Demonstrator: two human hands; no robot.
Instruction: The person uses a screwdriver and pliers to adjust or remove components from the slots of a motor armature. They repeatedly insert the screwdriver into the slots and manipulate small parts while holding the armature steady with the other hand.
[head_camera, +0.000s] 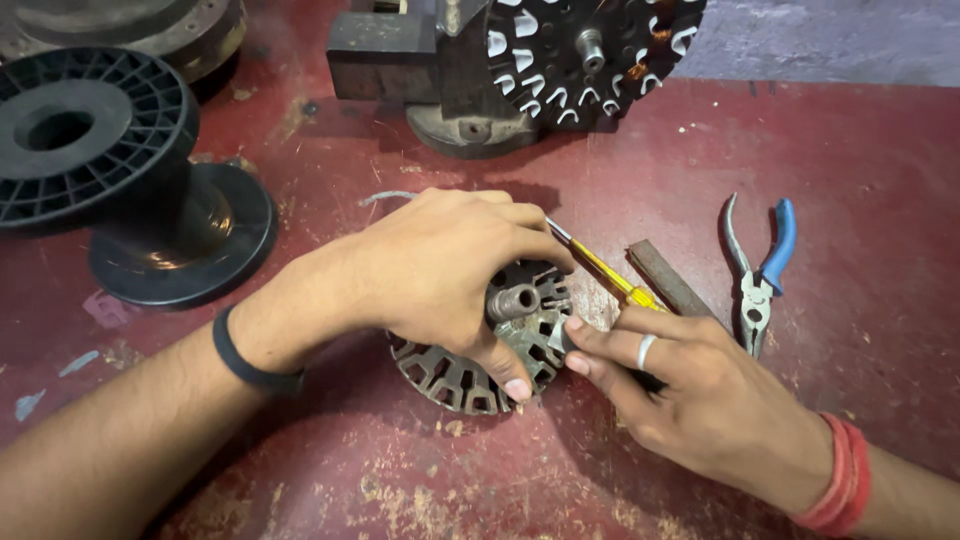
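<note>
two hands are working at the middle of a worn red table (820, 140). between them one round slotted metal core (470, 365) is lying flat, grey and rust-stained, with narrow slots cut all around its rim and one short grey hub (513, 301) sticking up at its centre. the left hand (445, 270) is covering the upper left part of the core, fingers curled over it and the thumb pressing down on its near edge, so this hand is closing on the core. the right hand (680, 375), wearing one pale ring, is touching the core's right edge with two fingertips; whether it is actually gripping the core or the tool is something i cannot tell. one yellow-handled screwdriver (605, 270) is running on a slant between the two hands, its tip hidden under the left fingers.

one pair of pliers (757, 270) with a blue grip is lying to the right, well apart from the core, and one flat rusty bar (665, 277) is lying just beside the screwdriver. one empty black plastic spool (110, 170) is resting at the left. at the top, one dark wound core (590, 50) is standing beside a heavy metal block (390, 55).
</note>
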